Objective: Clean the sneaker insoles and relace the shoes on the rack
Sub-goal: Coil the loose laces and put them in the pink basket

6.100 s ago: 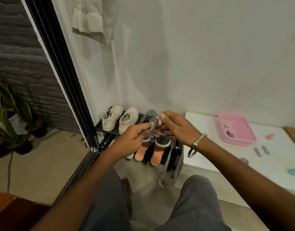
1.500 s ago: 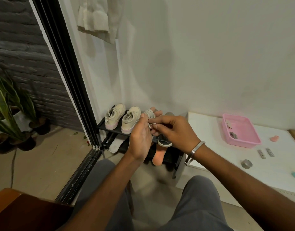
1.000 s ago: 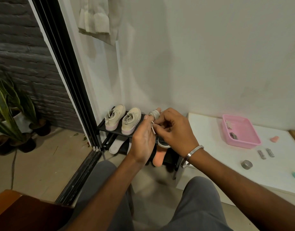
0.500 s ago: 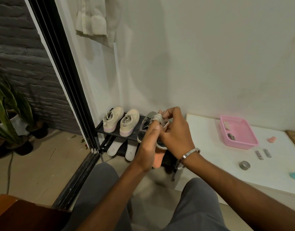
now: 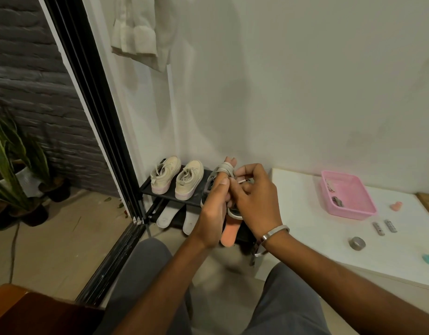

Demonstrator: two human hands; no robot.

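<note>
A grey shoelace (image 5: 224, 169) is wound in several loops round the raised fingers of my left hand (image 5: 214, 209). My right hand (image 5: 253, 197) pinches the lace's white-tipped end beside the coil. Both hands are held in front of the black shoe rack (image 5: 160, 193). Two cream sneakers (image 5: 177, 178) stand on its top shelf. A grey sneaker (image 5: 210, 183) next to them is mostly hidden behind my hands. Two white insoles (image 5: 176, 217) and an orange insole (image 5: 229, 234) lean on the lower level.
A white low table (image 5: 312, 228) at the right carries a pink tray (image 5: 347, 197), two small grey bars (image 5: 384, 227), a tape roll (image 5: 357, 243) and small pink and teal pieces. A black sliding door frame (image 5: 107, 151) and potted plants (image 5: 12, 180) are at the left.
The lace, which hung long from my hands six seconds ago, is now coiled round my left fingers. In the last second my right hand kept working the end at the coil.
</note>
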